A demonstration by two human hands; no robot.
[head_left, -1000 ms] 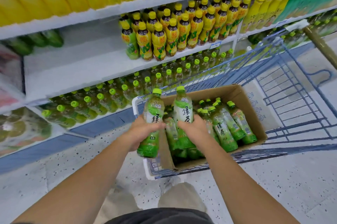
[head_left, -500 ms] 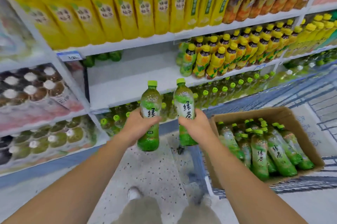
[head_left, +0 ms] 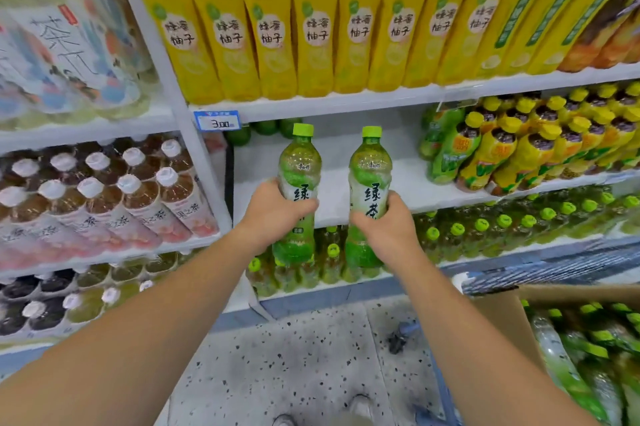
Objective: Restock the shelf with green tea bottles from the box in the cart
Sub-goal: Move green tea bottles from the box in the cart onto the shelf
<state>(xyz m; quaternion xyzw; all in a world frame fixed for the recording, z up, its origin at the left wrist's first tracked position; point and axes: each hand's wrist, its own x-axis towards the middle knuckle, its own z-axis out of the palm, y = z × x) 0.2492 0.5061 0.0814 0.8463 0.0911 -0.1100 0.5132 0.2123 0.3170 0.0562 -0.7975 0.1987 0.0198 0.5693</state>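
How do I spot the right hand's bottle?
Find the half-bare white shelf under the yellow bottles. Before it the left hand and right hand each hold a green-capped bottle. The right bottle shows both label characters; the left bottle shows one.

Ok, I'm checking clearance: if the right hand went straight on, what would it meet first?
Way looks free: right hand and its green tea bottle face a bare shelf stretch; depth unclear.
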